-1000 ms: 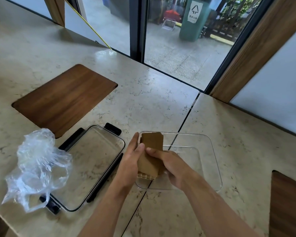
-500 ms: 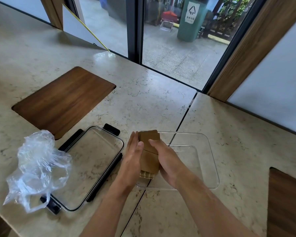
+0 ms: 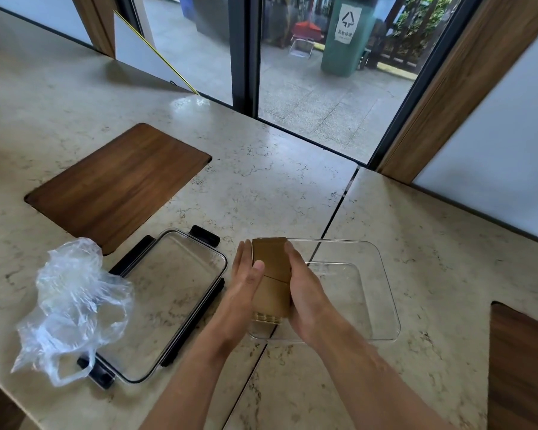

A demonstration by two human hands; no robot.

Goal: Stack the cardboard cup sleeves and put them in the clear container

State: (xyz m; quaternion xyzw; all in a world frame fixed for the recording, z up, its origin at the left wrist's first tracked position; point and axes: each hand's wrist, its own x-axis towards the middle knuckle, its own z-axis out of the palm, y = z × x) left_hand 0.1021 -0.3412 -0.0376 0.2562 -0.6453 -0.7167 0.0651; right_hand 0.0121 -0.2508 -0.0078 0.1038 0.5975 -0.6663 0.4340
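Note:
A stack of brown cardboard cup sleeves (image 3: 272,274) stands on edge at the left end of the clear container (image 3: 382,283), its lower edge down inside. My left hand (image 3: 244,283) lies flat against the stack's left side, thumb across its face. My right hand (image 3: 305,290) presses the right side with straight fingers. The two palms squeeze the stack between them. The container's floor to the right holds nothing.
The container's clear lid with black clips (image 3: 168,305) lies to the left on the marble counter (image 3: 292,181). A crumpled clear plastic bag (image 3: 72,308) covers the lid's left end. Dark wooden inlays (image 3: 118,187) sit at the far left and near right.
My right hand has slid off the face of the stack to its right side. Both hands have drawn the sleeves into a narrower, straighter stack at the same spot.

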